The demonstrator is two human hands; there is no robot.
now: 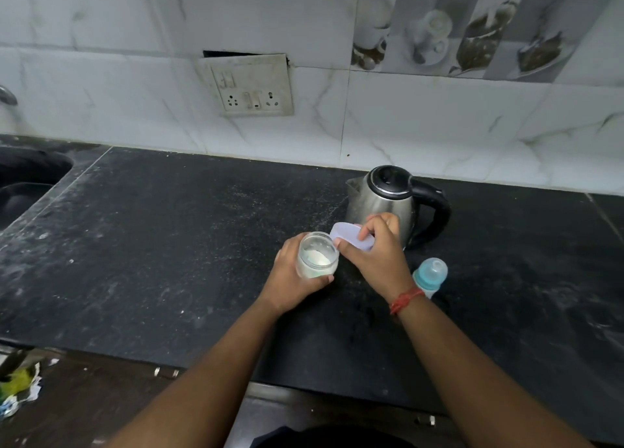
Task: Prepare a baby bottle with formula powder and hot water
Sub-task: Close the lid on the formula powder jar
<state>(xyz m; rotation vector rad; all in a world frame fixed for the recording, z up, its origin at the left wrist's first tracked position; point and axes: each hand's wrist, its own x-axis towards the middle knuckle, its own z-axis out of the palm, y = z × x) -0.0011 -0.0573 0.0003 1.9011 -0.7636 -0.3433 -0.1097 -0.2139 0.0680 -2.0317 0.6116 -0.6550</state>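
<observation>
The clear jar (317,255) stands upright, its long axis vertical and its open mouth facing up, with white powder inside at the bottom. The left hand (290,279) wraps its curled fingers around the jar on the black counter (152,245). Just right of these fingers, the right hand (374,248) pinches a pale purple lid (347,236), tilted beside the jar rim. Behind the right fingers stands the steel kettle (391,197); near the right wrist stands the baby bottle (430,275), teat up.

Two hands are showing: the left hand (293,275) and the right hand (373,252). One open jar (316,255) is sitting within the left fingers, one lid (349,235) under the right fingers. One kettle (388,202) is standing beyond them, one baby bottle (430,273) beside the right wrist.
</observation>
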